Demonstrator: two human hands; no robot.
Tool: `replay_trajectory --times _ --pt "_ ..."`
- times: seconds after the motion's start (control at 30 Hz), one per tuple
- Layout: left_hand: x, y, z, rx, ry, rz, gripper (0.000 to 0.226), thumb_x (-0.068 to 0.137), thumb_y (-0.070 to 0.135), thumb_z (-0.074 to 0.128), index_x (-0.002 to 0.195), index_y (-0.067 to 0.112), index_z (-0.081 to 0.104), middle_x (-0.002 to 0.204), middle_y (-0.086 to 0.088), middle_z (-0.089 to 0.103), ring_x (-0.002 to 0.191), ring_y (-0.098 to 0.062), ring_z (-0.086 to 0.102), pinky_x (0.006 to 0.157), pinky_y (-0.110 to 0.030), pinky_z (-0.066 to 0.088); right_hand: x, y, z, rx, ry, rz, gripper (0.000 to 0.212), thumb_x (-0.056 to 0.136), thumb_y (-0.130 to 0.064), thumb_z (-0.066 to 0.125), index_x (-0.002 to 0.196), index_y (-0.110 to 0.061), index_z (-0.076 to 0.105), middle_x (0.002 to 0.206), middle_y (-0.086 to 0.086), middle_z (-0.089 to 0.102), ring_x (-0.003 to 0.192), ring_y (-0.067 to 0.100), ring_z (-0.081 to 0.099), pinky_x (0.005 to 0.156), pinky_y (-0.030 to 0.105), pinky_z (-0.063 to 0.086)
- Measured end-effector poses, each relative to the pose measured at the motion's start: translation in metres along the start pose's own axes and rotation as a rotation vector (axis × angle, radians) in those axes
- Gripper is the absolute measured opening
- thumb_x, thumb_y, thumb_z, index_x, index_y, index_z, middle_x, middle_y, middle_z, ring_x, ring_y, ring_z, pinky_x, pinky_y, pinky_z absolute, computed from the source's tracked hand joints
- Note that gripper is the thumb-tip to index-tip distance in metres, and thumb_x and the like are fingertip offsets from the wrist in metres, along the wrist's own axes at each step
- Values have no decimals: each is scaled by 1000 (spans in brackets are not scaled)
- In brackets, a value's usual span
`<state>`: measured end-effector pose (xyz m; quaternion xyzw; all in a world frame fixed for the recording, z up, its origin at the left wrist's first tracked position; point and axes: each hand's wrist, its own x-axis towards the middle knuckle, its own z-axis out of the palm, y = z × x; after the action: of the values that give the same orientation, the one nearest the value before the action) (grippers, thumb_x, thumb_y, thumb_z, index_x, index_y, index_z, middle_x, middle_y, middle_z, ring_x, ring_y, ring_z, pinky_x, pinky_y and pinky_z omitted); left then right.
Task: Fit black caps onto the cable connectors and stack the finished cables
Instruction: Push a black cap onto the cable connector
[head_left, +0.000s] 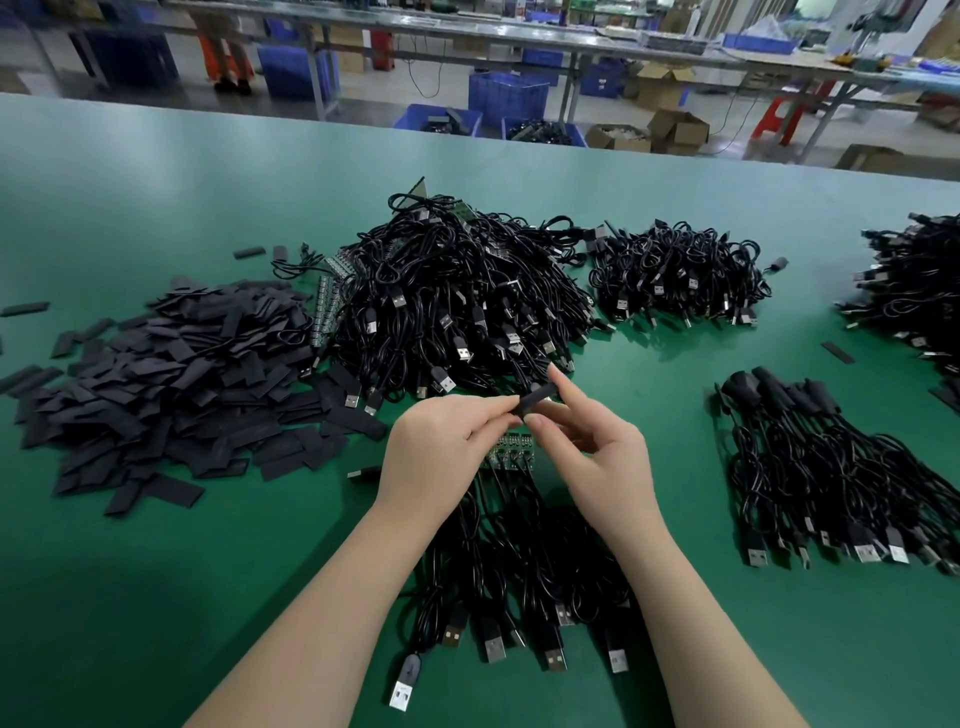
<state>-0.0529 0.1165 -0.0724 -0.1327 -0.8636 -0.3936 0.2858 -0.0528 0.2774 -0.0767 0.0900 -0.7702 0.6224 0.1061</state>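
Note:
A black cap (533, 401) is held above the green table (156, 597) between both hands. My left hand (441, 452) pinches its left end, and my right hand (592, 447) pinches it between thumb and forefinger. Under my hands lies a bunch of black cables (524, 561) with small green circuit boards (511, 449) at the far ends and USB plugs (553, 657) toward me. A heap of flat black caps (171, 384) lies at the left. A fanned stack of capped cables (831, 467) lies at the right.
A big pile of tangled cables (457, 296) sits behind my hands, a smaller pile (675, 275) to its right, and another (914, 291) at the right edge. Loose caps (837, 352) lie scattered. Blue crates (506, 98), cartons and benches stand beyond the table's far edge.

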Motion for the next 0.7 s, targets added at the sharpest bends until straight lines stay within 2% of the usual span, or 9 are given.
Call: replay_trajectory --times 0.1,0.2,0.23,0.3,0.37,0.43,0.53,0.63,0.7 --pt "-1 -1 2 100 -20 83 21 79 20 73 98 15 78 87 2 76 79 -15 71 76 -21 49 1 2 -1 -1 0 42 50 89 -17 72 126 -47 57 97 -17 75 81 -3 67 73 8 47" --pt "-1 -1 3 53 -28 31 21 81 16 76 101 18 78 90 4 76 82 -12 70 81 -13 45 1 3 -1 97 7 107 49 91 -18 71 134 -37 57 98 -14 76 85 15 70 79 20 56" --pt "-1 -2 3 47 -26 25 21 82 17 75 102 19 78 91 5 76 83 -12 69 81 -13 45 1 2 0 118 13 132 44 91 -20 71 130 -36 60 95 -12 77 84 13 71 79 21 56" --pt "-1 -2 3 106 -31 68 22 83 21 70 104 22 77 89 8 76 79 -14 68 77 -22 50 2 -1 1 117 -9 151 18 90 -23 71 101 -37 73 83 -6 77 77 8 70 73 20 52" --pt "-2 -1 3 159 -45 130 25 82 23 69 106 23 76 85 11 75 71 -14 65 71 -27 50 2 -1 2 99 -57 146 12 88 -22 73 80 -29 77 74 -4 74 70 6 66 68 17 50" --pt "-3 0 4 160 -52 147 30 80 25 71 109 23 75 85 11 74 69 -15 64 69 -28 51 2 -1 1 115 -48 159 12 88 -19 74 77 -23 77 71 0 73 68 7 64 66 17 50" --pt "-1 -1 3 160 -119 86 37 79 37 73 113 23 73 94 10 75 78 -15 68 74 -28 49 3 -2 -2 220 28 202 16 89 -16 73 74 -16 76 75 2 75 68 5 66 64 14 49" --pt "2 -5 3 215 -195 59 25 85 40 70 106 27 76 95 12 74 81 -13 68 73 -27 46 5 -2 -5 302 110 269 18 90 -21 71 73 -18 75 82 3 77 69 5 66 67 13 51" --pt "2 -4 3 188 -193 75 20 88 36 66 102 26 77 90 12 74 78 -12 67 71 -31 48 4 -3 -3 249 104 241 16 90 -21 71 76 -20 77 82 1 77 70 4 67 68 12 51"
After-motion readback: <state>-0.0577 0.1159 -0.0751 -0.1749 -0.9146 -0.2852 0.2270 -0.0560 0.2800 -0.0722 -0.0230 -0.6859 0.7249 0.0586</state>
